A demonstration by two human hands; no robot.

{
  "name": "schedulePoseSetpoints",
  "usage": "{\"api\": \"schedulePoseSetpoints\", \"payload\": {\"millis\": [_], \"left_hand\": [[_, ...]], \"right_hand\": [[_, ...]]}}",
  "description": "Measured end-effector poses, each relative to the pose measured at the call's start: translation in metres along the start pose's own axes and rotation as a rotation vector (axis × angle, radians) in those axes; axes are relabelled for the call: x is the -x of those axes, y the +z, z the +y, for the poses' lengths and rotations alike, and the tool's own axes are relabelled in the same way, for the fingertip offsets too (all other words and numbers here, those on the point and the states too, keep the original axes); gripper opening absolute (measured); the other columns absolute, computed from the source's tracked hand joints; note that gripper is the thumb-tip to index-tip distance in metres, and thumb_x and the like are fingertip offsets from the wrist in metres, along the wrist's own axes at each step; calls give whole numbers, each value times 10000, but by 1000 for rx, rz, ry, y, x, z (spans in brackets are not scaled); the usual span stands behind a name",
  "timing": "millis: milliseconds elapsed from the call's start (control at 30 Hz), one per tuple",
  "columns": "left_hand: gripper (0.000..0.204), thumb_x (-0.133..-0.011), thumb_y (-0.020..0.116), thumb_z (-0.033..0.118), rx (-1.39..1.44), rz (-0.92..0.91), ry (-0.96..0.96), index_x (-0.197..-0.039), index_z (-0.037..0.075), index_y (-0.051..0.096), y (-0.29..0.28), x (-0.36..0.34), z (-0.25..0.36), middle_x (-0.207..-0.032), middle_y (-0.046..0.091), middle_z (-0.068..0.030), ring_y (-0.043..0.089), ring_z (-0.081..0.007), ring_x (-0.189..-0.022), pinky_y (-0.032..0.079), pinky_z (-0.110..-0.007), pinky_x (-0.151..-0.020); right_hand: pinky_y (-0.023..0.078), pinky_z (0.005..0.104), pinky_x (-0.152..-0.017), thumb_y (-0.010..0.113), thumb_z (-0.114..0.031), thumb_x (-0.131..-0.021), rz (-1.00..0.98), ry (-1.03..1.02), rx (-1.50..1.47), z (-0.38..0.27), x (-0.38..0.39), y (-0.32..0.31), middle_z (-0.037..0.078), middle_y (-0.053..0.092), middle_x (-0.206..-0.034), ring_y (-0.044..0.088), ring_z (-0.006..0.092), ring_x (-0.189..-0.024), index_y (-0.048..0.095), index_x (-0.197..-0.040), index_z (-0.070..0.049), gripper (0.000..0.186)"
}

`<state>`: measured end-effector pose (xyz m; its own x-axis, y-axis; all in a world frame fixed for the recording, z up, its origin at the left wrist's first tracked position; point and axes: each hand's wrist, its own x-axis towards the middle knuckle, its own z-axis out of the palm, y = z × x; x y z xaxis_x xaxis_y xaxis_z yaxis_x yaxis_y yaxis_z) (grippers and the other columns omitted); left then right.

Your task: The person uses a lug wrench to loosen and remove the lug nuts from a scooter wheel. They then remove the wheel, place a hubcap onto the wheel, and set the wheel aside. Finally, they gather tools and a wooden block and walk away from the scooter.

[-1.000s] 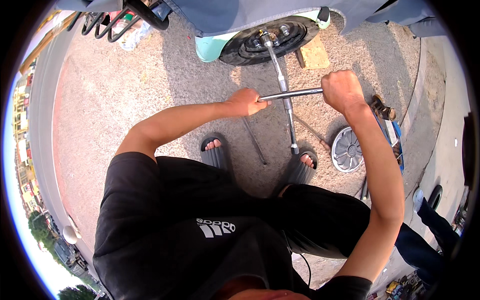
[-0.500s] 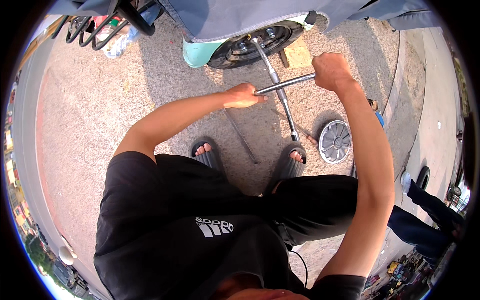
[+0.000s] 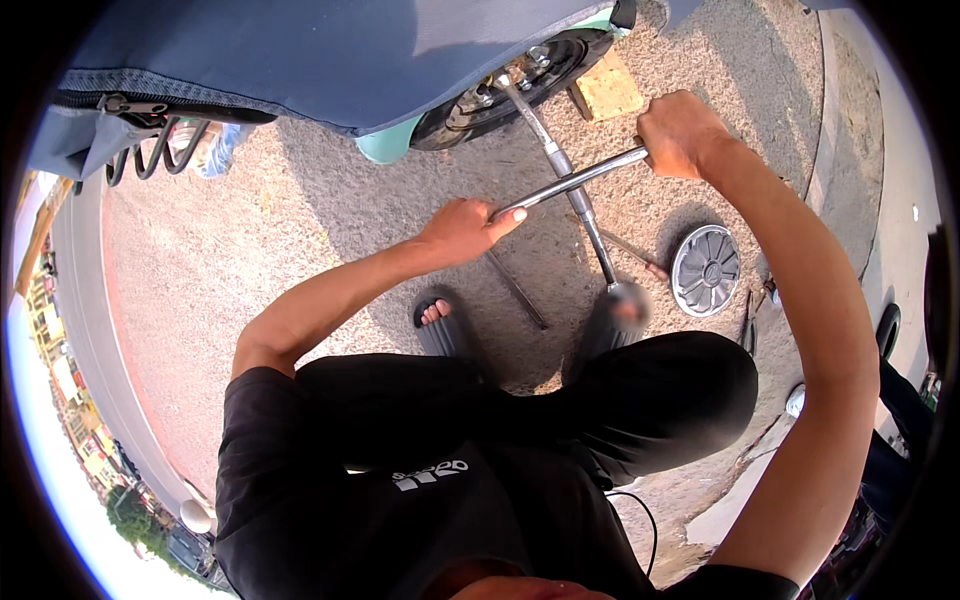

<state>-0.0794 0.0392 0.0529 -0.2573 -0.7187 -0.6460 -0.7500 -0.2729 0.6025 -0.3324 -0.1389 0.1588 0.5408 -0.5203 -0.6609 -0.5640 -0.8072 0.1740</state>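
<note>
A chrome four-way lug wrench [image 3: 590, 225] stands out from the wheel [image 3: 440, 128], its far socket set at the bolts by the hub. My left hand [image 3: 465, 230] is closed around the left end of its crossbar, the thumb lying along the bar. The right end is in the fist of my right hand [image 3: 685, 135], which sits higher. Toward me, the wrench's long arm ends just above my right sandal [image 3: 605, 325]. A grey cloth cover [image 3: 270, 60] hides the upper part of the wheel.
A wooden block [image 3: 607, 87] lies beside the wheel. On the rough ground are a round silver hubcap [image 3: 706, 270], a thin metal rod [image 3: 517, 290] and a tool with a brownish handle [image 3: 655, 270]. Black coiled metal [image 3: 180, 150] stands at the upper left. Another person's dark-clothed leg [image 3: 893, 425] is at the right.
The wrench's crossbar has tilted more, its left end lower and its right end slightly higher, with both hands still gripping it. My view has shifted, and more of the cloth cover shows.
</note>
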Motion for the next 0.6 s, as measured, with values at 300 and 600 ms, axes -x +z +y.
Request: {"api": "schedulePoseSetpoints", "payload": {"millis": [300,600], "left_hand": [[724,-1003,411,603,37,-114,-239,-695,-38,547,-20,38,37,-590,464,-161,464,-270,-591,427,-455,-618],[803,-986,360,665,-296,-59,-341,-710,-52,597,-46,44,88,-625,551,-215,583,-381,-664,474,-492,-717]], "right_hand": [[565,397,-707,662,-164,-679,319,-252,-210,15,-39,60,153,709,-738,708,315,-753,736,-741,-57,144],[559,418,-674,650,-324,-801,593,-171,-343,11,-68,112,148,679,-668,688,325,-668,710,-689,-75,279]]}}
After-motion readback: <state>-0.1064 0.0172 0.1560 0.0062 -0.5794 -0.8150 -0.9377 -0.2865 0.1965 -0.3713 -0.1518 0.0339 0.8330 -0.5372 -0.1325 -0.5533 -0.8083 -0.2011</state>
